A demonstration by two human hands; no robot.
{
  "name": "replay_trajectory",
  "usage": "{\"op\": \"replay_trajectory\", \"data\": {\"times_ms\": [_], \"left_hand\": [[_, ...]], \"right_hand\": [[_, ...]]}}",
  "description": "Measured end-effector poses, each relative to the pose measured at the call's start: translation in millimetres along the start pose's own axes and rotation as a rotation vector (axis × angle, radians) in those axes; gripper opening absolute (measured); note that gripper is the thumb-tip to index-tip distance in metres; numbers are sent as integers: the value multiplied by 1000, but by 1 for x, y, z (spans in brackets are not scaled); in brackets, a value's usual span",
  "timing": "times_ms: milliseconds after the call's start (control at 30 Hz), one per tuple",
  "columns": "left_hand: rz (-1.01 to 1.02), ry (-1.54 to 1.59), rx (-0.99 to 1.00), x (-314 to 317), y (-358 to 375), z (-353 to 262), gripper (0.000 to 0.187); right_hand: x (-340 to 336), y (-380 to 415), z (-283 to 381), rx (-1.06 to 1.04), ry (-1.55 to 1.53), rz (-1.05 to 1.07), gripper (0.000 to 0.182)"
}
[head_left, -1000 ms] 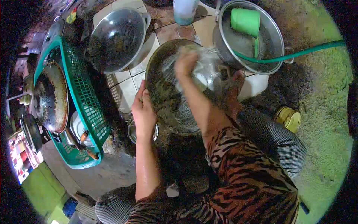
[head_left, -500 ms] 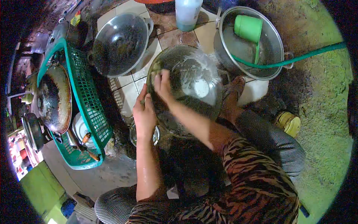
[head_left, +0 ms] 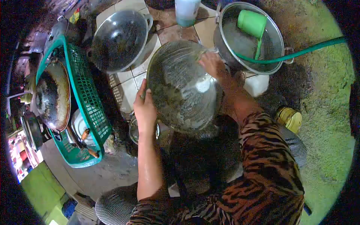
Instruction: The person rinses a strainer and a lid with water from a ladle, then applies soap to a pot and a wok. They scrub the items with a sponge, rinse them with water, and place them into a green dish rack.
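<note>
A large metal wok [head_left: 176, 75] with soapy streaks and foam inside lies in front of me on the tiles. My left hand [head_left: 145, 107] is closed on its left rim, thumb uppermost. At the far right of the wok's inner wall, my right hand [head_left: 212, 64] presses down with bent fingers. A small yellow-green sponge shows in part at its fingertips; most of it is hidden by the hand. Beneath my left wrist a small shiny metal bowl [head_left: 158, 132] is partly covered.
Left stands a teal plastic basket [head_left: 88, 97] with a blackened pan [head_left: 56, 95] and utensils. Another wok [head_left: 120, 41] lies behind. A big pot [head_left: 240, 45] at right holds a green dipper [head_left: 252, 24] and a green hose [head_left: 300, 56]. A yellow can [head_left: 289, 119] lies by the wall.
My right hand has swept from the wok's left inner side to its far right side, leaving suds spread more widely. The left hand stays at the left rim.
</note>
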State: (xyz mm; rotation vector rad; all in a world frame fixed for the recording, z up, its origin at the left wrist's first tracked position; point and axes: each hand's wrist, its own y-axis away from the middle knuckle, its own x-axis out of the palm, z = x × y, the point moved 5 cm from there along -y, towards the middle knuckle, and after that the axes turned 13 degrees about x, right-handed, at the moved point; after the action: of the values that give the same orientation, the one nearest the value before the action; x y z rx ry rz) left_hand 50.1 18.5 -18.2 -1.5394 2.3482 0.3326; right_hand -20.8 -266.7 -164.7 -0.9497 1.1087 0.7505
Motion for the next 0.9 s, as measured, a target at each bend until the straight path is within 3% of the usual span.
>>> {"op": "replay_trajectory", "data": {"times_ms": [33,100,167,200,233,267,300,400,433,467,533,633,667,733,833,900], "left_hand": [[-3,7,-29,-1,1,3,34],[-21,42,-25,3,-6,-3,34],[-7,-55,46,5,-7,-8,34],[-8,-36,8,6,-8,0,35],[-11,-46,8,4,-8,1,35],[-23,-12,46,3,-7,2,35],[-31,24,80,5,-5,5,36],[49,-60,-104,0,-1,2,39],[59,-151,-107,-2,0,-6,39],[59,-158,-101,-3,0,0,39],[35,-145,-64,-3,0,11,38],[-18,-98,93,0,0,0,36],[-23,-29,-36,-1,0,-9,34],[-20,0,-29,0,-4,12,34],[-4,-22,-56,-2,-1,7,32],[-17,-55,93,1,-2,17,32]], "right_hand": [[17,22,3,-4,5,11,17],[48,67,0,298,325,-333,21],[28,95,48,780,-116,208,27],[51,107,74,1107,-319,10,28],[119,112,96,1000,-537,-36,26],[58,71,146,1020,-1282,123,26],[48,42,184,968,-1639,49,28],[12,19,212,1112,-1404,188,28],[8,18,207,1061,-1431,132,28],[68,31,189,851,-1263,-49,29],[94,23,168,854,-1368,496,35],[35,9,194,1185,-1242,422,49],[34,15,212,1217,-1152,261,54],[12,59,219,1006,-1386,369,48],[51,113,138,766,-394,495,46],[105,114,110,1045,-590,388,26]]}}
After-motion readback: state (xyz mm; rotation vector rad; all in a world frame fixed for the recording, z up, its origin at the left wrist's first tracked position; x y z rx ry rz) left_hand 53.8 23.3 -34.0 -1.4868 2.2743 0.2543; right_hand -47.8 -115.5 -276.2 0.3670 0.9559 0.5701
